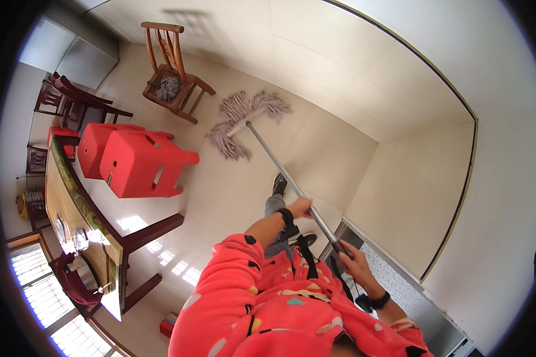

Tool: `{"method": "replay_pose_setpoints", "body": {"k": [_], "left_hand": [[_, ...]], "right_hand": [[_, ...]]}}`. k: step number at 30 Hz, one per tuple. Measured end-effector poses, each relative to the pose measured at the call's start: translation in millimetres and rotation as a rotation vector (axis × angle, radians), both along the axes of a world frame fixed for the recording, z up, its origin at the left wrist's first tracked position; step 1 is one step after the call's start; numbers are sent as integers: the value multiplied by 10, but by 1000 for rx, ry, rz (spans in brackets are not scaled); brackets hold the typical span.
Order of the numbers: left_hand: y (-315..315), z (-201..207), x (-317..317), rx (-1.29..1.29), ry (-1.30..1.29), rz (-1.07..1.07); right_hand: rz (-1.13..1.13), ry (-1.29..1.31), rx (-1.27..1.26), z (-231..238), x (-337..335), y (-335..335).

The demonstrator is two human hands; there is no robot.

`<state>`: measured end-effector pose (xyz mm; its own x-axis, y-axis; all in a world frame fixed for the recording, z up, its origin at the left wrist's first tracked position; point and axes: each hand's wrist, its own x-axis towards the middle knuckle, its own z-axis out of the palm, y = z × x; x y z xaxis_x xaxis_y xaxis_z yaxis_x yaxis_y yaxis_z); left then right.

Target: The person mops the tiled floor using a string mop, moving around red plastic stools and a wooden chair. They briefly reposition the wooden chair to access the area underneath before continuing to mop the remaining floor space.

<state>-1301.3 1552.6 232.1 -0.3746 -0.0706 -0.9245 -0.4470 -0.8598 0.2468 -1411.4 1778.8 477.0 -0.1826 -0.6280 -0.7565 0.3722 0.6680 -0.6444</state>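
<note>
A mop [278, 162] slants across the floor ahead of me, its long grey metal pole running from my hands up to a wide head. That mop head [235, 107] has shaggy greyish-mauve strands spread on the tiles, slightly blurred. My left hand [301, 207] is closed round the middle of the pole. Farther down, near its dark grip end, my right hand [352, 259] wraps round the pole. Both wrists carry dark bands, and red patterned sleeves cover my upper arms.
A wooden chair [171, 89] with a grey fluffy duster [168, 88] on its seat stands beyond the mop head. Red plastic stools [134, 163] stand at left, beside a wooden table [71, 196]. A pale wall [363, 77] bounds the far and right side. My shoe [279, 184] is near the pole.
</note>
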Motion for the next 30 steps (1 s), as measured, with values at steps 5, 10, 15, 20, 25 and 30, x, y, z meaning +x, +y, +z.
{"method": "replay_pose_setpoints", "body": {"k": [5,10,15,20,25,30], "left_hand": [[-1562,25,159,-453,116,-22],[-2171,77,57,-383,-60,270],[-1718,68,24,-303,-14,101],[-605,-17,-127,-151,-33,155],[892,-213,-253,-33,114,-63],[1923,-180,-244,-207,682,-790]], "right_hand": [[35,-64,-165,-281,82,-1468],[6,-170,-163,-355,47,-2035],[38,-169,-145,-306,27,-1558],[61,-73,-112,-137,-77,-487],[22,-35,-36,162,-101,884],[-54,-54,54,539,-116,1998]]}}
